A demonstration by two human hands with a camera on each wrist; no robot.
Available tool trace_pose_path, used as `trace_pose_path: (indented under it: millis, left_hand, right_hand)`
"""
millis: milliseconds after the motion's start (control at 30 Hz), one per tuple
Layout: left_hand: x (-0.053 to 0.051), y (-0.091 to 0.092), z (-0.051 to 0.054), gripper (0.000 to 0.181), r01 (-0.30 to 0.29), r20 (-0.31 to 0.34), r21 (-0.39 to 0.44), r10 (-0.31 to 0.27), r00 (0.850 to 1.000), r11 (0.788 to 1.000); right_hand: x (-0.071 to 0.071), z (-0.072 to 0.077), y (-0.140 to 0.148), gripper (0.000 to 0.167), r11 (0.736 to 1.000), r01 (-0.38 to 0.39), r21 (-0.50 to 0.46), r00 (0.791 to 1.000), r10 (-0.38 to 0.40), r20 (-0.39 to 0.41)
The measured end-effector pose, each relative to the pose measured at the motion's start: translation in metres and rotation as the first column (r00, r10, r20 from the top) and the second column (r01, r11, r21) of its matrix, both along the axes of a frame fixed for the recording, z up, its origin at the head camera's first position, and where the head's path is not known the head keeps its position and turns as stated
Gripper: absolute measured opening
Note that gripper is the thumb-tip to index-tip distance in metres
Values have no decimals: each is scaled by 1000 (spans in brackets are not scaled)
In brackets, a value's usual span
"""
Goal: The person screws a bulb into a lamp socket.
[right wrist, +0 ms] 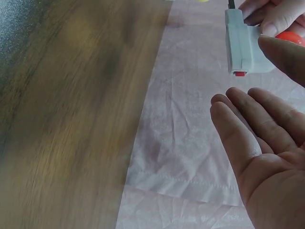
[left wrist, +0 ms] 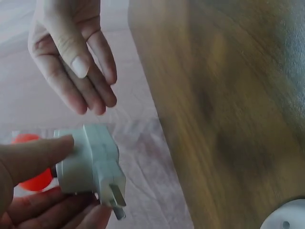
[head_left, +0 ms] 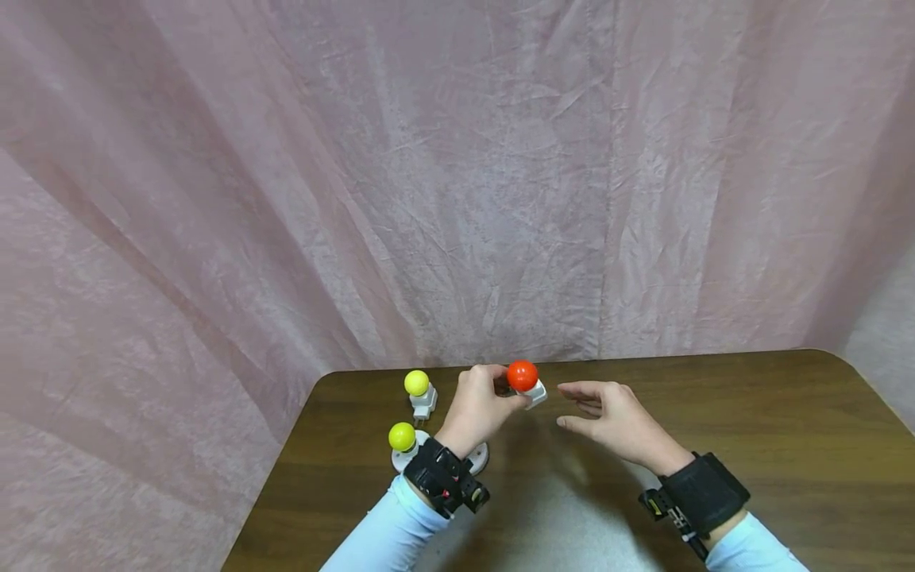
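Note:
Above the table, my left hand [head_left: 480, 409] grips a white plug-in lamp holder [head_left: 536, 395] between thumb and fingers. A red bulb [head_left: 523, 376] sits in it. The left wrist view shows the flat metal prongs [left wrist: 117, 196] of the lamp holder [left wrist: 78, 164] sticking out away from the bulb. A small red part [right wrist: 239, 74] shows on the edge of the lamp holder [right wrist: 238, 45] in the right wrist view. To the right of it, my right hand [head_left: 618, 421] is held in the air, fingers extended, apart from the lamp holder and holding nothing.
Left of my left hand, a second white plug-in holder [head_left: 423, 402] with a yellow bulb [head_left: 417, 383] lies on the brown wooden table [head_left: 772, 421]. Nearer, a yellow-green bulb [head_left: 402, 436] is on a round white base [head_left: 480, 458], partly hidden by my left wrist. A pink curtain [head_left: 500, 199] hangs behind.

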State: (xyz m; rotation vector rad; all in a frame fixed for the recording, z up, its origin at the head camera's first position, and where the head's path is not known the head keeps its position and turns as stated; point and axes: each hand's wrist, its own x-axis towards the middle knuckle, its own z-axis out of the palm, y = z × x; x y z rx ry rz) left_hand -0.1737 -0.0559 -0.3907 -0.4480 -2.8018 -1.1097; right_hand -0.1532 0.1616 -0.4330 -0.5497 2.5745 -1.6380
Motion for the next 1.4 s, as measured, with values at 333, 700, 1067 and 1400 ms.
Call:
trace_pose_path:
  millis: [333, 700, 1067, 1400]
  left_hand:
    - [-13, 0, -12, 20, -267, -17, 5, 267, 964, 964]
    - [-29, -17, -20, 25, -433, 64, -1, 432, 900, 901]
    - [-45, -33, -24, 33, -464, 107, -134, 479, 872, 875]
    - [-54, -47, -32, 36, -489, 157, -157, 510, 846, 858]
  right_hand:
    - [0, -3, -1, 51, 999, 14, 39, 1000, -14, -20]
    - [2, -6, -1, 47, 999, 16, 50, 1000, -16, -6]
    - [2, -6, -2, 48, 999, 6, 50, 1000, -6, 8]
    - [2, -8, -1, 44, 998, 10, 63, 1000, -10, 9]
